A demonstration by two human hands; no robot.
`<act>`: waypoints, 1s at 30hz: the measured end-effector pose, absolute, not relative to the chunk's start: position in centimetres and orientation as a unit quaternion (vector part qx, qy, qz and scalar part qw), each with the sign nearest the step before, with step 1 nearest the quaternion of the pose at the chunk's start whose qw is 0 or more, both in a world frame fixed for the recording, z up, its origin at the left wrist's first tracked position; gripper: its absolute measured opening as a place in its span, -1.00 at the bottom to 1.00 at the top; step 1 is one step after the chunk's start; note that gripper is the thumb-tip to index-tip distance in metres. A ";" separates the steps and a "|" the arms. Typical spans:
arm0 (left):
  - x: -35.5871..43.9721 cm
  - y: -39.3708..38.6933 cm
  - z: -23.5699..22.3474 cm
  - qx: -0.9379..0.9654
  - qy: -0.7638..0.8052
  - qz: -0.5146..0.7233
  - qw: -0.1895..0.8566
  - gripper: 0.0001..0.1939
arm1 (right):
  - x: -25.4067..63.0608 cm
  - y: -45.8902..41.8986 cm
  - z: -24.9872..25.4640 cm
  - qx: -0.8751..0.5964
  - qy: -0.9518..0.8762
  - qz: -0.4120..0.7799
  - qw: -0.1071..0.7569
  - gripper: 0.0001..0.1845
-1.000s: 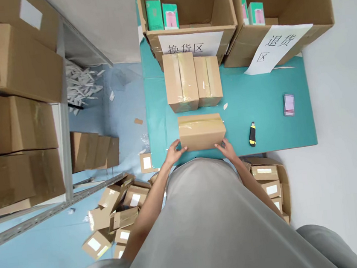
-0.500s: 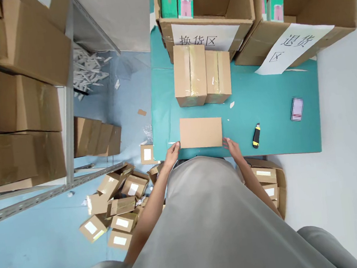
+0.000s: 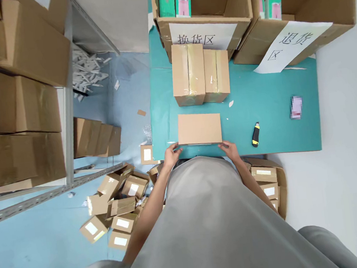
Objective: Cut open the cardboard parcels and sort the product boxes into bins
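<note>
While big cartons crowd the shelf on the far left and small labelled boxes lie heaped across the floor, the left hand sits at the near left corner of a plain brown box. Its thumb stands a little away from the forefinger, yet from here I can't tell whether they pinch the cardboard or just rest against it. The box lies near the front edge of the green table, long side toward the person, a smooth untaped face upward. I'd guess it's light to middling in weight, fairly stiff, dry enough not to slip, though a broad panel might give if pressed at its middle; the short ends and lower corners look the surest places to hold. Just behind it two taped boxes stand side by side. The right hand is at the near right corner, fingers curled inward, and again I can't make out a firm grip. Further right lies a black and yellow cutter, blade end pointing away from the person.
</note>
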State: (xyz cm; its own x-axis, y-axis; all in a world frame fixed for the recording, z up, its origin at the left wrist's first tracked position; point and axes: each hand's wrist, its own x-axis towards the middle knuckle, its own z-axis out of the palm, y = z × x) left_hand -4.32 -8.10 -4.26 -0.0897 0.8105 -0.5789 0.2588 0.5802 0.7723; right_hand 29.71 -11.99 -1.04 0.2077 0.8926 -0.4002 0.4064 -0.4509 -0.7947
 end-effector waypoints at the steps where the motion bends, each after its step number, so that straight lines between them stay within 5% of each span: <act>1: -4.4 -7.8 -3.9 0.388 0.693 0.257 0.550 -0.56 | 29.9 -11.7 -0.8 -0.730 -0.445 0.440 0.276 -0.55; 9: -4.3 -5.5 0.2 0.475 0.661 0.359 0.457 -0.54 | 30.9 -8.8 1.6 -0.748 -0.397 0.363 0.390 -0.40; 23: -3.3 -4.1 1.0 0.415 0.707 0.295 0.491 -0.70 | 30.7 -7.5 -1.0 -0.770 -0.385 0.387 0.330 -0.39; 30: -0.2 -5.1 5.8 0.542 0.680 0.250 0.427 -0.67 | 33.4 -8.9 -1.5 -0.798 -0.344 0.358 0.341 -0.36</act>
